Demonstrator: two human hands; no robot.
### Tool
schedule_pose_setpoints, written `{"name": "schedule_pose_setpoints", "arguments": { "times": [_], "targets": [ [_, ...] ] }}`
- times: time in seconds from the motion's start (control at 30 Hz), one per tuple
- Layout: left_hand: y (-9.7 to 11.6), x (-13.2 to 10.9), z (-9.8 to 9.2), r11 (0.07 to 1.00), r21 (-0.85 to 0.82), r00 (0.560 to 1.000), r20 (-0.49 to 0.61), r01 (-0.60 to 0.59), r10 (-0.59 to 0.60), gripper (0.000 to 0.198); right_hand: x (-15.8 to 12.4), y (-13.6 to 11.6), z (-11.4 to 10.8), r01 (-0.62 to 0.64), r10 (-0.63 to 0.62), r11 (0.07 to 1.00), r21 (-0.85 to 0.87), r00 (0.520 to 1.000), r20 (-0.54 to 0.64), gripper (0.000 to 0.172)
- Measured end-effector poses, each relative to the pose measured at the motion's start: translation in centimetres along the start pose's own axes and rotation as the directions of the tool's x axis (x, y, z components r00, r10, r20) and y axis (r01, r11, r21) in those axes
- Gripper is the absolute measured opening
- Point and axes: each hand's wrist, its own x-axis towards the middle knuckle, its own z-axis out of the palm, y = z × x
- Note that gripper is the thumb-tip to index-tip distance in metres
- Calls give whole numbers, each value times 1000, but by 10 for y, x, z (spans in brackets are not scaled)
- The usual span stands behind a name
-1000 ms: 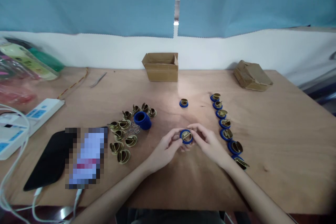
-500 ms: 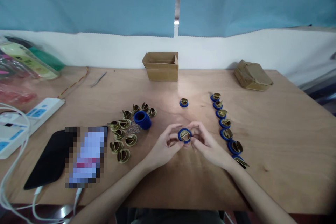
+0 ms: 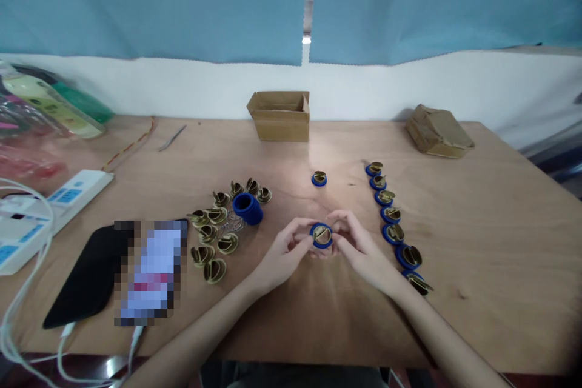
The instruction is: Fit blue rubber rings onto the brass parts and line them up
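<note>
Head view: left hand [image 3: 282, 254] and right hand [image 3: 359, 250] pinch blue ring [image 3: 321, 235], lifted slightly since before; fitting apparently continues.

Both forearms come in from the bottom edge and meet in the middle. The left hand [image 3: 282, 253] and the right hand [image 3: 359, 248] face each other, fingers curled, with thumbs and forefingers pinched close together.

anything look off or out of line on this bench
One blue-ringed brass piece sits alone mid-table, apart from the neat row on the right. The row's nearest piece lies tilted. Both hands hold another piece.
</note>
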Motion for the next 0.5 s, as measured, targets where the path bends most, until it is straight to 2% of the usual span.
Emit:
{"name": "schedule_pose_setpoints", "arguments": {
  "times": [0.1,0.2,0.3,0.37,0.5],
  "targets": [
    [-3,0,-1,1000,2,1000,-29,11,-10,34,1,4,-1,33,-57,976,-216,993,-104,23],
    [-4,1,0,1000,10,999,-39,8,-7,32,1,0,-3,116,-180,930,-348,971,-159,22],
    [-4,1,1,999,44,999,-34,8,-7,29,0,-8,-5,233,-287,885,-404,955,-78,10],
    [-5,1,2,997,72,1000,-28,10,-8,28,0,-10,-5,283,-316,862,-421,949,-10,3],
    [-8,0,1,989,147,999,-47,-16,23,33,1,-8,-6,309,-347,824,-475,938,8,15]
  ]
}}
